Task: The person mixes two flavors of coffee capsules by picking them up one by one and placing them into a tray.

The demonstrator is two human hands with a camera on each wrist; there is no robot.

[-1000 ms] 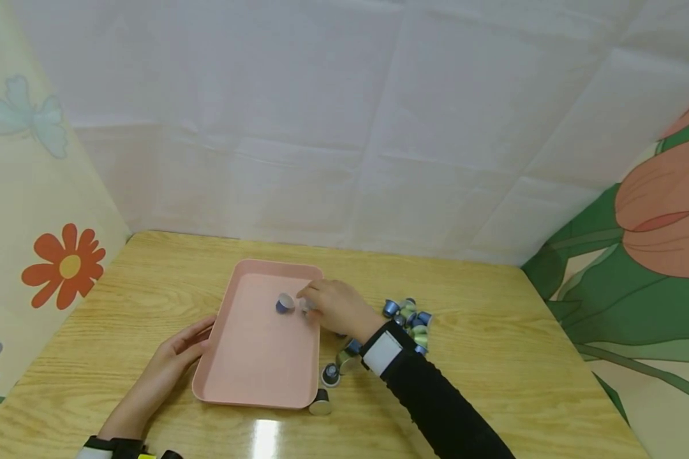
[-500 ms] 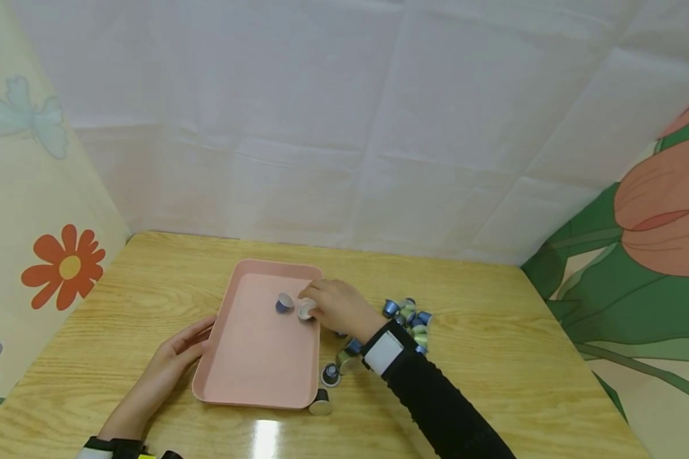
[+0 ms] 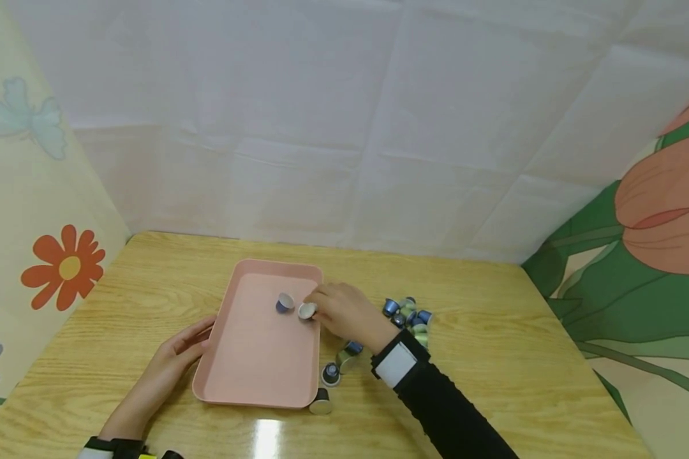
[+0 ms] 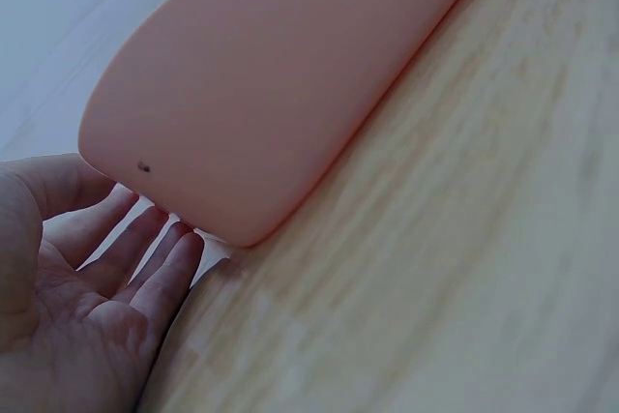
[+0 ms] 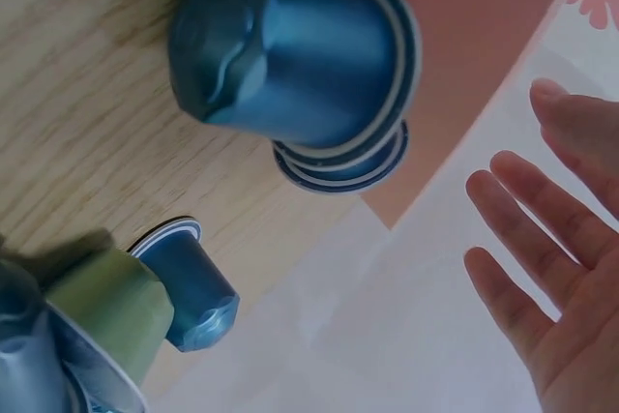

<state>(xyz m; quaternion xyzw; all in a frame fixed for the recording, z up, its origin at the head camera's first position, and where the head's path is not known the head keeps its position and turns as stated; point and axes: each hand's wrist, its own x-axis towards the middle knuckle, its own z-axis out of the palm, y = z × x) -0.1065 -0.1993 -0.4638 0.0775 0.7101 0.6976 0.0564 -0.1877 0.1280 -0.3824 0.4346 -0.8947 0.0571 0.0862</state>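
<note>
The pink tray (image 3: 258, 357) lies flat on the wooden tabletop (image 3: 494, 357). The left hand (image 3: 175, 354) is at the tray's left side, fingers extended and touching its edge; grip unclosed. The right hand (image 3: 347, 312) is over the tray's right edge; grip slack, fingers loosely spread. Inside the tray, a white-lidded capsule (image 3: 307, 311) lies just beside the right fingertips; contact cannot be determined. A blue-bodied capsule (image 3: 282, 307) lies tilted between it and the tray's left wall. Right of the tray are a capsule cluster (image 3: 409, 313) and, nearer its edge, several loose capsules (image 3: 330, 375).
</note>
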